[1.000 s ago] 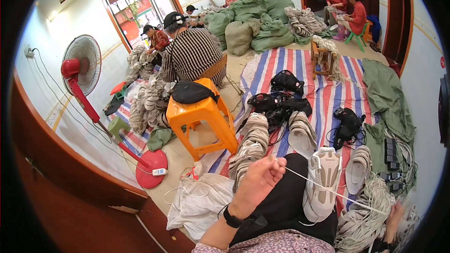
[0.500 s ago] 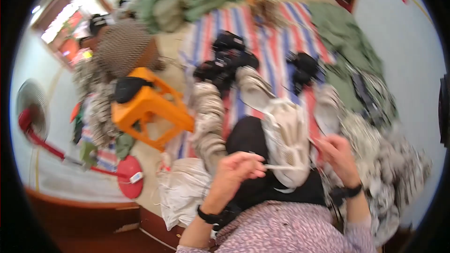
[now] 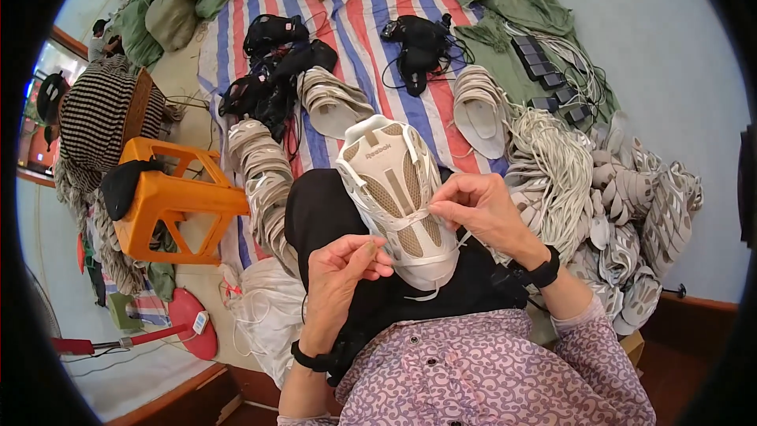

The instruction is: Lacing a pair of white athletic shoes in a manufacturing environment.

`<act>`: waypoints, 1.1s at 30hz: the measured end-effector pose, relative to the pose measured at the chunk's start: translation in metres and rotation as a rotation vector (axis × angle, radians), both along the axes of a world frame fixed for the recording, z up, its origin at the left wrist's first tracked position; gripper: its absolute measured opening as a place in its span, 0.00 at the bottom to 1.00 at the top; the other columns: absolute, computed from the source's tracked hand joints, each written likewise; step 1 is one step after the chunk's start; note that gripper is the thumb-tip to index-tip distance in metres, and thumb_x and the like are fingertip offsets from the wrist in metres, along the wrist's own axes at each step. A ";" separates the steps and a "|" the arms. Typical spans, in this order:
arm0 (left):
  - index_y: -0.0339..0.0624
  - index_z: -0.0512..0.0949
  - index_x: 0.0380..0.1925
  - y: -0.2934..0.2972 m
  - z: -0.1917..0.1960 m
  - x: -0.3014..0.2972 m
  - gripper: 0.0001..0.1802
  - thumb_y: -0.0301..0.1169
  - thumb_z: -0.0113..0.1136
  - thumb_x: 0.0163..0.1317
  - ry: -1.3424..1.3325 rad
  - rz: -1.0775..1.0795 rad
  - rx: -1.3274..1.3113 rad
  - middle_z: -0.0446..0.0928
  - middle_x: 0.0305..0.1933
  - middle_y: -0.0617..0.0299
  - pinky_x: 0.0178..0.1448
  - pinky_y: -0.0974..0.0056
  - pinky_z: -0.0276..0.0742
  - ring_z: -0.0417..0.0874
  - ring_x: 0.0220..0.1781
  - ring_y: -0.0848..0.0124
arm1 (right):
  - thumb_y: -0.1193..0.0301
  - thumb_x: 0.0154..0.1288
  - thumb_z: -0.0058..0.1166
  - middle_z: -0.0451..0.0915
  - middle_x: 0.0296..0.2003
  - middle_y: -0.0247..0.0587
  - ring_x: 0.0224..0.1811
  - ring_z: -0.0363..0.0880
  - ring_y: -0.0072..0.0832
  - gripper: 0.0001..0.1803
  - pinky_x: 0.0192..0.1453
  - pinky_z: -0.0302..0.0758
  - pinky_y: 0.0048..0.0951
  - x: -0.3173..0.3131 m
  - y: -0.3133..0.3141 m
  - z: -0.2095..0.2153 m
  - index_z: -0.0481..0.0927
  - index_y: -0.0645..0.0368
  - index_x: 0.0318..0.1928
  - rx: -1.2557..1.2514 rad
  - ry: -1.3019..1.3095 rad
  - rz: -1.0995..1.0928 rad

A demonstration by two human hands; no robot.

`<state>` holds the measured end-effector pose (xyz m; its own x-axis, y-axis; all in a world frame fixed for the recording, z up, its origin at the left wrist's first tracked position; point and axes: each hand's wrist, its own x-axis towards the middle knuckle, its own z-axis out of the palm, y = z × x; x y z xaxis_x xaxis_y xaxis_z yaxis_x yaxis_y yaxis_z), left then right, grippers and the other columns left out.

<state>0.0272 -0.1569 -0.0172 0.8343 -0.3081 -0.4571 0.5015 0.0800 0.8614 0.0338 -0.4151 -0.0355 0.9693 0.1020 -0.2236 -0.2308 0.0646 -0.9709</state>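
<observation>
— What lay about the worker?

— A striped mat (image 3: pixel 347 16) on the floor, an orange plastic stool (image 3: pixel 169 201) to the left, and a heap of white cord (image 3: pixel 552 166) to the right.

— And the piece in hand?

— A white and tan shoe upper (image 3: pixel 398 197) rested on the lap, toe outward.

— The grips?

— The right hand (image 3: pixel 481 209) pinched a white lace (image 3: pixel 410 225) at the upper's right edge. The left hand (image 3: pixel 339 276) was closed narrowly, fingertips (image 3: pixel 371 252) pressed together just beside the upper's near end; what they held could not be made out.
</observation>
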 end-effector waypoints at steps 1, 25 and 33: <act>0.33 0.83 0.48 -0.002 -0.001 0.002 0.14 0.35 0.59 0.76 0.007 -0.010 0.007 0.86 0.36 0.60 0.40 0.76 0.78 0.86 0.34 0.76 | 0.75 0.67 0.65 0.80 0.28 0.27 0.26 0.75 0.12 0.05 0.28 0.69 0.18 0.001 0.002 -0.003 0.86 0.66 0.37 -0.008 0.008 -0.001; 0.32 0.84 0.47 -0.009 -0.029 0.006 0.13 0.31 0.57 0.76 -0.062 -0.053 -0.047 0.86 0.36 0.57 0.45 0.69 0.85 0.88 0.38 0.72 | 0.79 0.60 0.60 0.75 0.27 0.42 0.30 0.75 0.32 0.04 0.35 0.71 0.32 0.016 0.017 -0.004 0.78 0.65 0.30 -0.505 -0.435 0.081; 0.37 0.84 0.40 -0.017 -0.054 0.013 0.14 0.37 0.58 0.76 0.037 -0.076 -0.219 0.84 0.32 0.66 0.34 0.78 0.75 0.84 0.30 0.81 | 0.79 0.57 0.62 0.73 0.22 0.37 0.24 0.72 0.26 0.06 0.30 0.66 0.28 0.020 0.021 -0.006 0.78 0.66 0.26 -0.387 -0.322 0.105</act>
